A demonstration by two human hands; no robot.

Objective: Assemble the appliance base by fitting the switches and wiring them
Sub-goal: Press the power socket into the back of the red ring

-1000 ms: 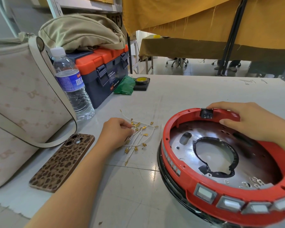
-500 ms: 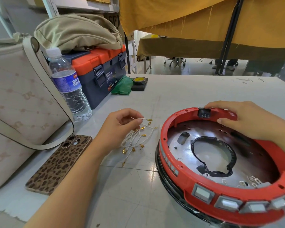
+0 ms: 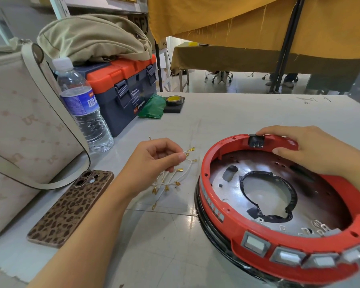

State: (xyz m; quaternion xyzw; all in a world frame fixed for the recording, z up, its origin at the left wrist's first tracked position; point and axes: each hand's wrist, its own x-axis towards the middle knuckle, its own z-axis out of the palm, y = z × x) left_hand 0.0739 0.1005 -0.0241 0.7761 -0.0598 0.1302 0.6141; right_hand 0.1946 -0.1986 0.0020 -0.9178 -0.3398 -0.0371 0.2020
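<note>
Left hand (image 3: 154, 161) is loosely curled, thumb and forefinger pinched on one white wire (image 3: 186, 151) with a gold spade terminal; the terminal end points right, toward the base. The rest of the wire bundle (image 3: 166, 181) lies on the table (image 3: 237, 113) under and just beside that hand, a loose fan of short white leads with gold terminals, long axis running roughly from near-left to far-right.

Right hand (image 3: 308, 148) rests on the far rim of the red appliance base (image 3: 227, 223), fingers partly bent over the rim, thumb inside the ring, fingertips touching the black switch (image 3: 255, 140) seated in the rim. Two metal prongs on the switch point down into the ring. It's a steadying grip on the rim, not a closed fist.

The base sits on the table right of centre, open side up and tilted toward the camera. A metal plate with a black-edged central hole is inside. A row of grey rectangular windows (image 3: 256, 244) runs along the near wall.

Writing: toolbox (image 3: 123, 90), dark blue with an orange lid, carries small white text, unreadable except something like "BOX". The water bottle (image 3: 81, 107) has a blue label, text not legible. Faint pen marks on the far right of the table are unreadable.

A leopard-print phone (image 3: 71, 206) lies face down near-left, beside a beige bag (image 3: 19, 132). A tape roll (image 3: 175, 100) sits by the toolbox.
</note>
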